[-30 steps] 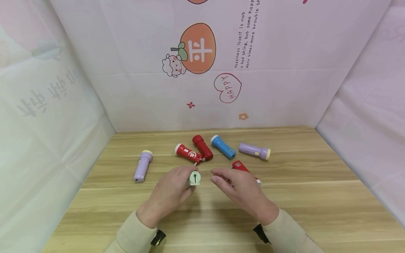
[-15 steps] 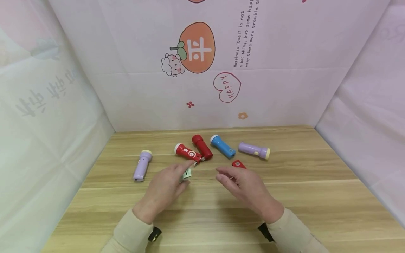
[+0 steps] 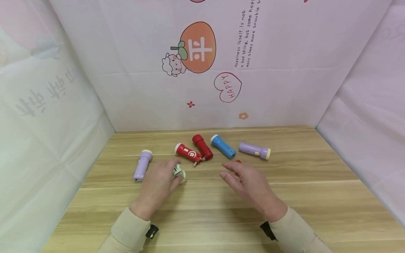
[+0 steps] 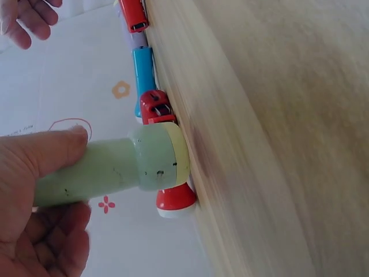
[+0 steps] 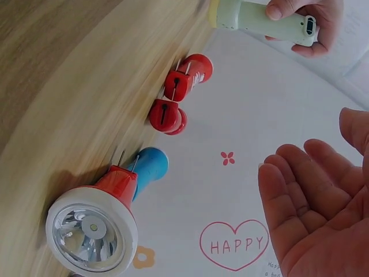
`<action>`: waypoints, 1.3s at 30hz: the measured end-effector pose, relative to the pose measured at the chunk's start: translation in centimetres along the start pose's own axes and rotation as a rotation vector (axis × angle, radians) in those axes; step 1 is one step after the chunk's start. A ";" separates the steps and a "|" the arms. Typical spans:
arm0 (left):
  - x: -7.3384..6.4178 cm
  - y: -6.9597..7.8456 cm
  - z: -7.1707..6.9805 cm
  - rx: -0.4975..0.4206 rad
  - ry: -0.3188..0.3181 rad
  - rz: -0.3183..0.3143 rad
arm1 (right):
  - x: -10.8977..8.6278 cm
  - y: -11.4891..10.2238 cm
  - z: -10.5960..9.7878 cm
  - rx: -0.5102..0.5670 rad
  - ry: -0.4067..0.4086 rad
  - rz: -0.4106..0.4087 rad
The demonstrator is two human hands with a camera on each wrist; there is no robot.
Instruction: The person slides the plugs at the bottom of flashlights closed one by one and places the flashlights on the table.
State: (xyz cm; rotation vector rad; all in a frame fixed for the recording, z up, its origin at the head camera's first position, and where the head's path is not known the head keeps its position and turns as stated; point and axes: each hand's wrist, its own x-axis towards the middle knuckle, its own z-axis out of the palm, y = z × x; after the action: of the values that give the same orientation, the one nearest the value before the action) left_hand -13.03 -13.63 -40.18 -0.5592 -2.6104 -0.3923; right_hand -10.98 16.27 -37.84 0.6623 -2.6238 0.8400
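My left hand [image 3: 156,186] grips a light green flashlight [image 4: 109,167] by its body, thumb on one side and fingers curled round the other. Its yellow-rimmed head points down, close over the table, as the left wrist view shows. In the right wrist view, the slotted tail end is turned up. My right hand [image 3: 253,188] hangs above the table with nothing in it, fingers relaxed and slightly bent. Beneath it lies a red flashlight with a white-rimmed lens [image 5: 95,231], mostly hidden by the hand in the head view; metal plug prongs stick out of its tail.
Left of my left hand lies a purple flashlight [image 3: 143,166]. Farther back are a red flashlight with a white rim [image 3: 188,153], an all-red one [image 3: 202,147], a blue one [image 3: 223,146] and another purple one [image 3: 254,150]. A printed cloth wall [image 3: 142,102] rises behind the wooden table [image 3: 202,218].
My left hand has moved left with the green flashlight, tilting it from tail toward the camera to head down. My right hand has shifted slightly right, covering more of the red flashlight.
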 end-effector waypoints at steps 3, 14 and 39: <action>0.0 -0.2 -0.1 0.025 0.019 -0.055 | 0.0 0.1 -0.1 -0.021 -0.002 0.017; 0.0 -1.2 0.3 0.041 0.095 -0.123 | 0.1 0.3 0.0 -0.038 -0.002 0.008; 0.2 -3.1 0.9 -0.015 0.124 -0.173 | 0.1 0.1 0.1 -0.024 -0.014 0.021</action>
State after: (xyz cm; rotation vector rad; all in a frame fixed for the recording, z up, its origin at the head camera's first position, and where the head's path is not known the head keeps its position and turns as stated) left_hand -14.89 -16.00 -41.47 -0.3042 -2.5449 -0.4858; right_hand -11.12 16.29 -37.94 0.6380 -2.6529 0.8114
